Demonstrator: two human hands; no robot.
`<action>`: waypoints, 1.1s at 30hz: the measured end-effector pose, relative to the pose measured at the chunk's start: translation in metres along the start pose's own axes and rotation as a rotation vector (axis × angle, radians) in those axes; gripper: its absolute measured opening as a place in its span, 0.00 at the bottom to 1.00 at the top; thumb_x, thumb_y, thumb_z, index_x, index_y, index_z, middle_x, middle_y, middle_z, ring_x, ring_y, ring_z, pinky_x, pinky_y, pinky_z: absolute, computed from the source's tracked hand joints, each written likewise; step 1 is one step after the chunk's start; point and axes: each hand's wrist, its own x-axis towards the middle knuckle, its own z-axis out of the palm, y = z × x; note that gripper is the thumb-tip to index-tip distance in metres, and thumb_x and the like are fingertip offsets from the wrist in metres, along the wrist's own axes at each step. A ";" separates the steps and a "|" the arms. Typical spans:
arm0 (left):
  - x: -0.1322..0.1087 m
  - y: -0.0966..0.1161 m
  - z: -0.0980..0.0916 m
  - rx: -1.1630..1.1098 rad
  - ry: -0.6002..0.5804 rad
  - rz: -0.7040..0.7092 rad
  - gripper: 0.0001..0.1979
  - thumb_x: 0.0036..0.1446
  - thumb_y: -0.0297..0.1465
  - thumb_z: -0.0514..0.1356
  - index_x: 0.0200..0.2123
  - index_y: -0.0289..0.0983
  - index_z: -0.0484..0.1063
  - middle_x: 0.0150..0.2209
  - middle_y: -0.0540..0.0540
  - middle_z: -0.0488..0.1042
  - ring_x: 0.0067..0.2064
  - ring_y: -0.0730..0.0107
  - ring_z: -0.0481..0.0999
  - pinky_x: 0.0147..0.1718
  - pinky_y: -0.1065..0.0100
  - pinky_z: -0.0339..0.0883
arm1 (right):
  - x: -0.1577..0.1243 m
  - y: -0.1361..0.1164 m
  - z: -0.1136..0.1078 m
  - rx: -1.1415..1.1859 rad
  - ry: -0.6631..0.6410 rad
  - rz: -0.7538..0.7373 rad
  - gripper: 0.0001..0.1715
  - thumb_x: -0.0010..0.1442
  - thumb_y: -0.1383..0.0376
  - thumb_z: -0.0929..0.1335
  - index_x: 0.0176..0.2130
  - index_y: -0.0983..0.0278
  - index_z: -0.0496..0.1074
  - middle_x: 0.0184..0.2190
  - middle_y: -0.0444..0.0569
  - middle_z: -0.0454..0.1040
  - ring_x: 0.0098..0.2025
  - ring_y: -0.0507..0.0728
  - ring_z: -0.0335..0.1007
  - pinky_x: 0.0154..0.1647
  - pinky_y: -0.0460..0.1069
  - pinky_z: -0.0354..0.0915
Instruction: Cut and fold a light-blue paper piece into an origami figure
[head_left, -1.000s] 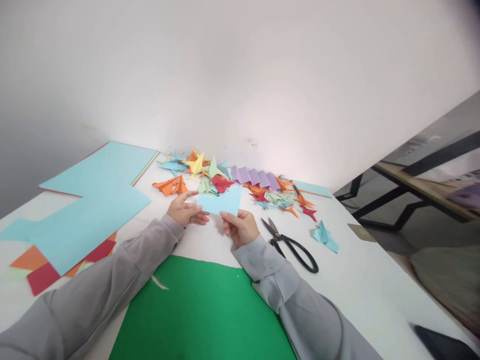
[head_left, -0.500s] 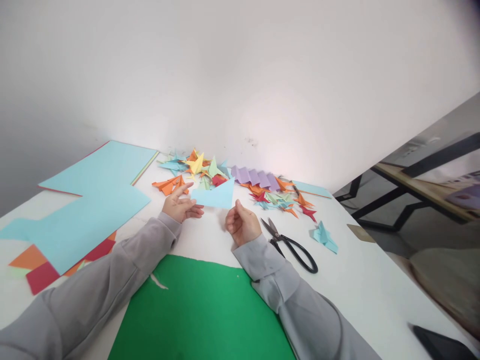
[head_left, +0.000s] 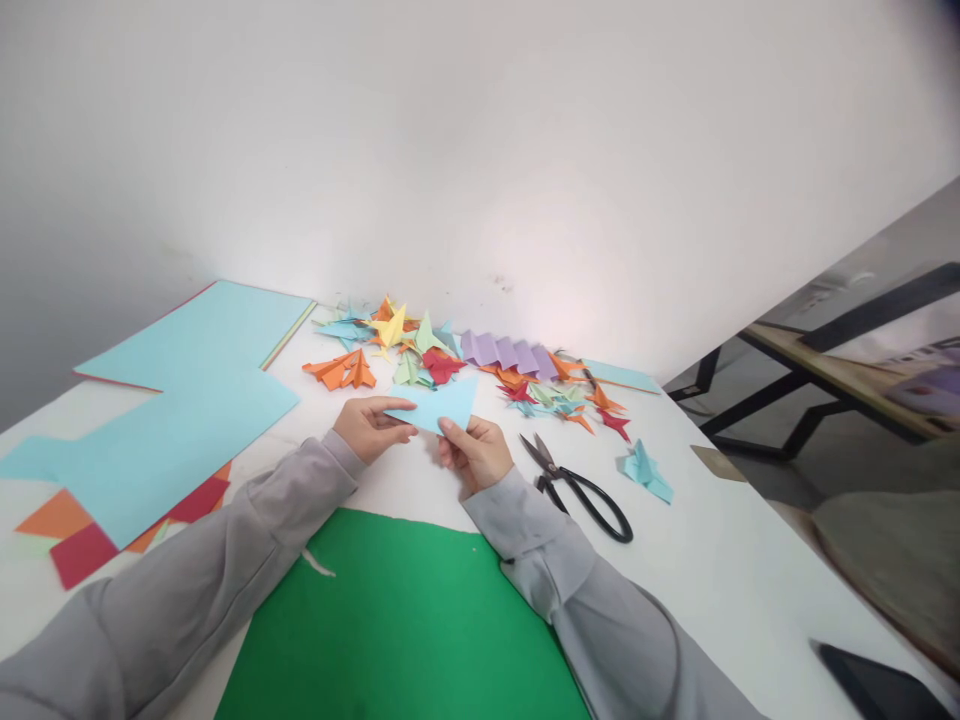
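Pinches a partly folded light-blue paper piece (head_left: 444, 404) in left grip (head_left: 369, 428) and right grip (head_left: 474, 452); seemingly few folds in, finished colourful paper figures (head_left: 420, 350) heaped at far edge of desk (head_left: 712, 570).

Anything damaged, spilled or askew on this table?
Nothing spilled. Light-blue sheet at left has stepped notches cut out; scissors lie open; white scrap on green sheet. Left hand and right hand pinch a blue paper piece.

Black scissors (head_left: 577, 490) on white table (head_left: 712, 560), green sheet (head_left: 397, 630) at near edge; heap of folded paper figures (head_left: 420, 350), purple pleated strip (head_left: 510, 353)
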 end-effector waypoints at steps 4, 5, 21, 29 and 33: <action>0.003 -0.003 -0.003 0.055 0.026 0.027 0.16 0.33 0.27 0.67 0.31 0.30 0.76 0.19 0.45 0.75 0.23 0.68 0.75 0.24 0.69 0.72 | -0.001 -0.002 0.001 0.019 -0.010 -0.001 0.21 0.42 0.53 0.72 0.17 0.68 0.68 0.11 0.43 0.69 0.10 0.46 0.60 0.10 0.41 0.54; 0.003 -0.004 -0.003 0.066 0.030 0.037 0.16 0.33 0.27 0.67 0.31 0.30 0.76 0.19 0.45 0.75 0.23 0.67 0.75 0.23 0.70 0.72 | -0.001 -0.002 0.001 0.025 -0.011 -0.004 0.21 0.42 0.53 0.71 0.17 0.68 0.68 0.11 0.44 0.69 0.10 0.46 0.60 0.10 0.41 0.54; 0.004 0.000 -0.001 0.105 0.096 0.061 0.08 0.32 0.23 0.67 0.23 0.32 0.76 0.19 0.47 0.75 0.21 0.68 0.75 0.21 0.71 0.71 | 0.000 0.001 0.000 0.003 -0.057 -0.078 0.21 0.50 0.53 0.68 0.19 0.68 0.69 0.15 0.46 0.71 0.13 0.48 0.63 0.13 0.43 0.58; 0.003 0.002 0.000 0.131 0.123 0.062 0.08 0.33 0.25 0.67 0.23 0.33 0.76 0.19 0.47 0.75 0.21 0.68 0.75 0.21 0.70 0.72 | -0.001 0.002 0.000 -0.017 -0.063 -0.086 0.21 0.50 0.52 0.67 0.20 0.67 0.69 0.14 0.46 0.71 0.13 0.48 0.63 0.14 0.42 0.58; 0.002 0.004 0.000 0.077 0.113 0.051 0.09 0.33 0.26 0.67 0.23 0.32 0.75 0.18 0.47 0.75 0.20 0.68 0.75 0.21 0.70 0.71 | 0.000 0.002 -0.001 -0.020 -0.050 -0.079 0.21 0.49 0.52 0.68 0.20 0.67 0.68 0.14 0.46 0.71 0.13 0.48 0.63 0.13 0.42 0.57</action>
